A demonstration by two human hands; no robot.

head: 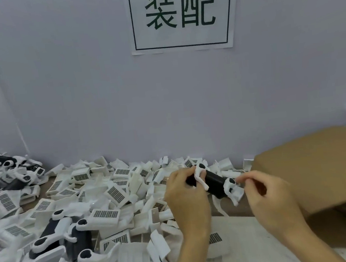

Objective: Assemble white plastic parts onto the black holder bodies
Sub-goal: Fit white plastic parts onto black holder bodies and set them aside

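My left hand (185, 196) grips one end of a black holder body (214, 183), held above the table at centre. A white plastic part (200, 176) sits across that end, between my fingers. My right hand (264, 193) pinches a second white plastic part (232, 190) at the body's other end with fingertips. A heap of loose white plastic parts (101, 196) with grey grids covers the table to the left. Several assembled black-and-white holders (56, 234) lie at the lower left.
A brown cardboard box flap (316, 167) juts in from the right, close to my right hand. More assembled holders (3, 173) are piled at the far left. A grey wall with a paper sign (181, 14) stands right behind the table.
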